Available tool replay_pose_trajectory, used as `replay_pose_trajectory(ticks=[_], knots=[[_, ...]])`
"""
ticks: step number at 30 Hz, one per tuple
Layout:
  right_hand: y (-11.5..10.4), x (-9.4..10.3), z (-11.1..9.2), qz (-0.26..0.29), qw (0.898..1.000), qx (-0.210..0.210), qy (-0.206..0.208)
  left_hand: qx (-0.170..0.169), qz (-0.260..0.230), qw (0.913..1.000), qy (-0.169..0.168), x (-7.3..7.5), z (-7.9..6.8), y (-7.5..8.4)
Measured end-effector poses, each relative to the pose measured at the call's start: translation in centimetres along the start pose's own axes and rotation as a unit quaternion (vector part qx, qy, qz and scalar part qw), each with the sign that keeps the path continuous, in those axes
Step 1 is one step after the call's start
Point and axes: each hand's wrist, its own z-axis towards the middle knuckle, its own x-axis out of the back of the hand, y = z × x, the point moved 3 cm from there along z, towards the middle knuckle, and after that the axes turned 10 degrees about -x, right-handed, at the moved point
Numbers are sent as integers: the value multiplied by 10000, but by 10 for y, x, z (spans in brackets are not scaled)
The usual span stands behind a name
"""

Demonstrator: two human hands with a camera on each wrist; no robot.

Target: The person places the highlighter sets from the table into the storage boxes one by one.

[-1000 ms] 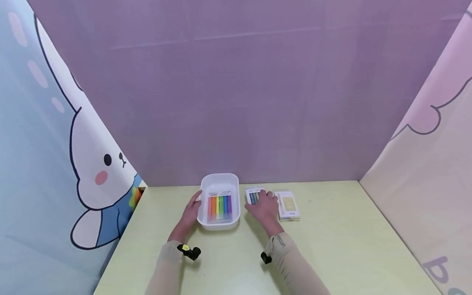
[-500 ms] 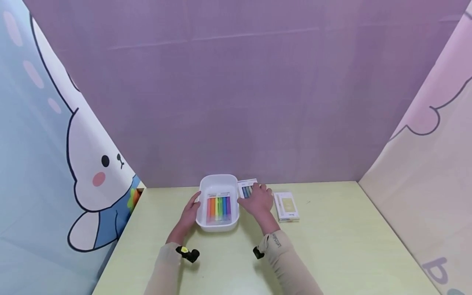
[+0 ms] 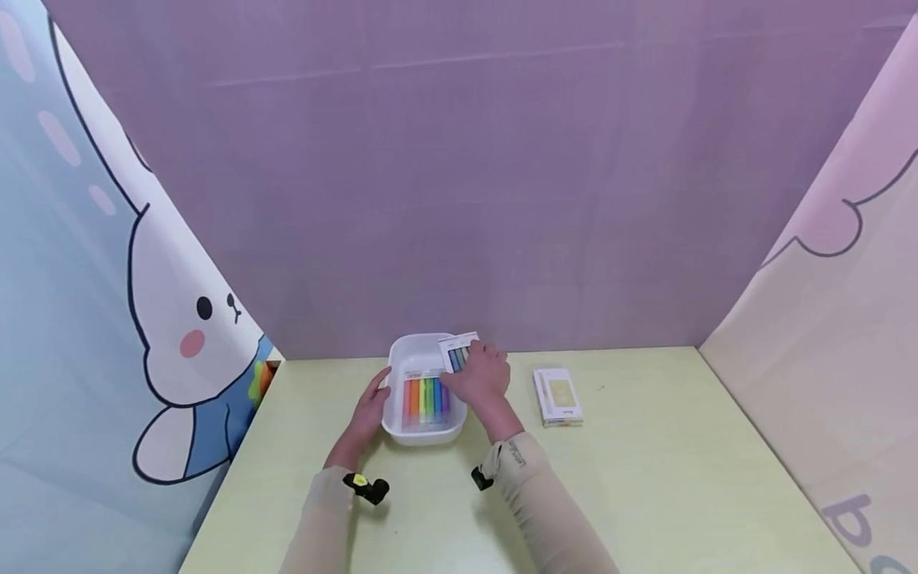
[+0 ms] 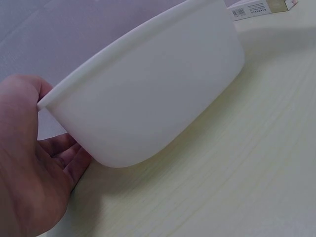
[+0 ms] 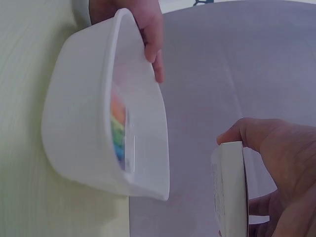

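My left hand [image 3: 368,416] holds the left side of a white plastic tub [image 3: 423,439]; in the left wrist view its thumb hooks over the rim [image 4: 118,47] and its fingers lie against the lower wall. A clear pack of rainbow-coloured pens [image 3: 426,402] lies flat in the tub. My right hand [image 3: 485,375] grips a flat white box [image 3: 455,351] by its edges, its front showing blue-grey sticks. That box is over the tub's far right corner in the head view. In the right wrist view the box [image 5: 231,187] is raised, apart from the tub's rim.
Right of the tub, white boxes with a yellow panel [image 3: 558,396] lie stacked on the pale wooden table [image 3: 645,462]. A purple cloth wall [image 3: 488,199] rises behind the table's back edge, with printed cloth on both sides.
My right hand has lifted the white box off the table and carried it left, from beside the tub to above its right corner. The left hand has stayed on the tub.
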Motion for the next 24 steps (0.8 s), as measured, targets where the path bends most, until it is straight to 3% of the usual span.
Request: replay_pose_trajectory(ticks=[8,24], knots=[[-22,-1,-4,-58,9998,157,-82,-81,-48,9999,58,0,0,-1],[-51,-23,-18,-431,9983,242,-324,-132,-31,9999,69,-1,1,0]])
